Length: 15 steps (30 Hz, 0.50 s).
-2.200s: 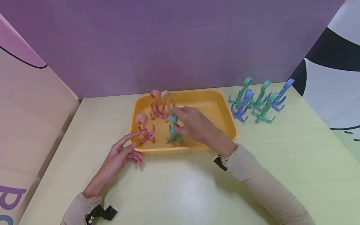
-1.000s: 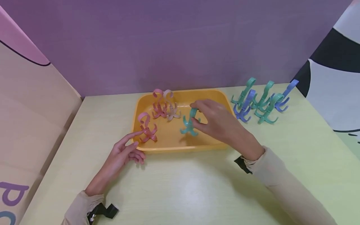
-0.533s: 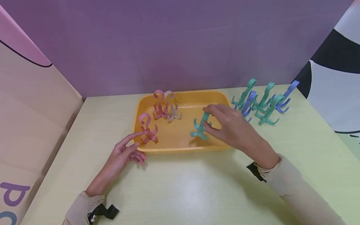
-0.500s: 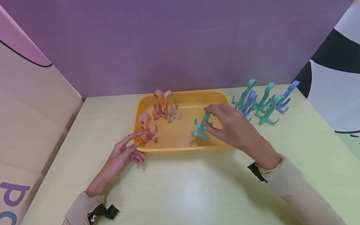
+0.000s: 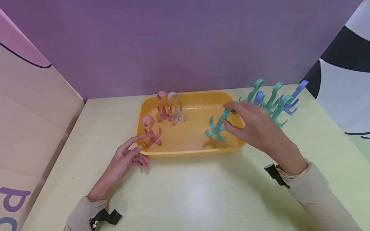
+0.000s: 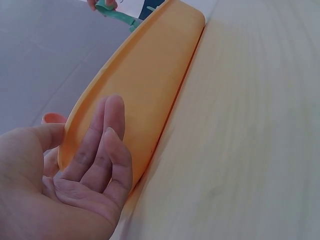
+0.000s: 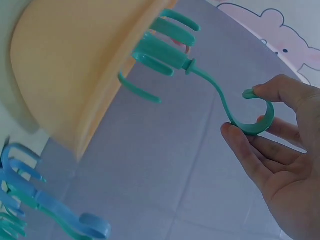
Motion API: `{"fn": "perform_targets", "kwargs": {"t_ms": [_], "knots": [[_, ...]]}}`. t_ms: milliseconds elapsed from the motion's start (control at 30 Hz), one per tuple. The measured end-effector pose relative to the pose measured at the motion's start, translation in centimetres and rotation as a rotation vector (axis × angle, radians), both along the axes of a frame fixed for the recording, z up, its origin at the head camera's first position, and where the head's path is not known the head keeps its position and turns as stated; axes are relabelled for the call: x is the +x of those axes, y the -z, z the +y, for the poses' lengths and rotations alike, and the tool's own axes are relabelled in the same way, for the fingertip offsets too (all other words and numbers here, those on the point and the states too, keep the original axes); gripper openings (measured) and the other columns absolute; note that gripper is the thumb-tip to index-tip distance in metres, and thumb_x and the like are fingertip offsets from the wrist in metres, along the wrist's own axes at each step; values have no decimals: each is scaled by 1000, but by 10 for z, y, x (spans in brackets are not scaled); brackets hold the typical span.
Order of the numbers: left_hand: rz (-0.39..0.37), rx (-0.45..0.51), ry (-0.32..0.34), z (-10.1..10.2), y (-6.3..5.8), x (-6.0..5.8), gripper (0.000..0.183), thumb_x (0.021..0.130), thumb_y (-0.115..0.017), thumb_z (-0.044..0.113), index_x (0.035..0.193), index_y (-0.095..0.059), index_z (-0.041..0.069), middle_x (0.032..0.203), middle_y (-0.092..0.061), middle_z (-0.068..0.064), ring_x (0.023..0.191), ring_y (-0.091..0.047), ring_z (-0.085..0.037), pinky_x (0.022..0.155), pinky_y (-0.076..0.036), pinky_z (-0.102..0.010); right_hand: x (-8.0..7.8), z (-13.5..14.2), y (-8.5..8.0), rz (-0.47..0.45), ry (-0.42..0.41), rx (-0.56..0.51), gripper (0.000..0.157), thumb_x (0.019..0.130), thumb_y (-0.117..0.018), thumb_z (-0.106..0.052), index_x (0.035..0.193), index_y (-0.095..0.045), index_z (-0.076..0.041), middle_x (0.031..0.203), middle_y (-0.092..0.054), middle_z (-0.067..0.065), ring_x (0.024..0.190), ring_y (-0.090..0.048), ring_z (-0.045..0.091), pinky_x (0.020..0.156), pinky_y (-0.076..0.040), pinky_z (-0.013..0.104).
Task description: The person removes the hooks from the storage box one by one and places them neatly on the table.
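My right hand (image 5: 257, 125) pinches the curved top of a green multi-prong hanging hook (image 5: 216, 130) with thumb and fingers. In the head view this hook hangs tilted over the right part of a yellow tray (image 5: 190, 152), prongs down. The right wrist view shows the thumb on the tip of the hook's curl (image 7: 260, 127). My left hand (image 5: 124, 160) holds the tray's front left corner between thumb and index finger, its other fingers outside the wall. Close to that index fingertip stands a pink hook (image 5: 152, 136); whether they touch, I cannot tell.
Toward the tray's back left stand a second pink hook (image 5: 163, 110) and a pale pink one (image 5: 177, 115). Right of the tray, several green hooks (image 5: 271, 99) and blue hooks (image 5: 296, 94) stand grouped on the table (image 5: 188, 192). A purple wall (image 5: 185, 48) rises behind.
My right hand has lifted the green hook from beside the pink ones and carried it rightward across the tray, more tilted now. My left hand stays at the corner.
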<state>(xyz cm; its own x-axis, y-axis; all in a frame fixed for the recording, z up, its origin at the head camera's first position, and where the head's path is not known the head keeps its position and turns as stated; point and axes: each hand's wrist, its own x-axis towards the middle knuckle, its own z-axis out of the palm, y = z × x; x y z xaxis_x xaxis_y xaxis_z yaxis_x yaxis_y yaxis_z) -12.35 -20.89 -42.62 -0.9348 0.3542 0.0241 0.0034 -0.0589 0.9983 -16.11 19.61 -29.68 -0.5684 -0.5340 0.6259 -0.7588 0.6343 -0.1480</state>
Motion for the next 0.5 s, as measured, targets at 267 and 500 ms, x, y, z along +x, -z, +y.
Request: {"fn": "perform_targets", "kwargs": {"t_ms": [267,500], "knots": [[-8,-26,-8,0,-2,0,48,108,-46,23,149,-35,2,85,-73,-17,73,-72,-32,66,-58,-33,2,16,-14,24,79,-20,40,74,-82,-4,110,-67,0,94,-70,10,79,-65,23,66,-51,32],[-1,-37,-3,-1,0,0,48,108,-45,23,150,-35,1,85,-73,-18,73,-71,-32,65,-58,-32,2,33,-23,42,131,-62,45,72,-84,-3,113,-67,0,93,-71,12,82,-66,25,73,-42,20]]}}
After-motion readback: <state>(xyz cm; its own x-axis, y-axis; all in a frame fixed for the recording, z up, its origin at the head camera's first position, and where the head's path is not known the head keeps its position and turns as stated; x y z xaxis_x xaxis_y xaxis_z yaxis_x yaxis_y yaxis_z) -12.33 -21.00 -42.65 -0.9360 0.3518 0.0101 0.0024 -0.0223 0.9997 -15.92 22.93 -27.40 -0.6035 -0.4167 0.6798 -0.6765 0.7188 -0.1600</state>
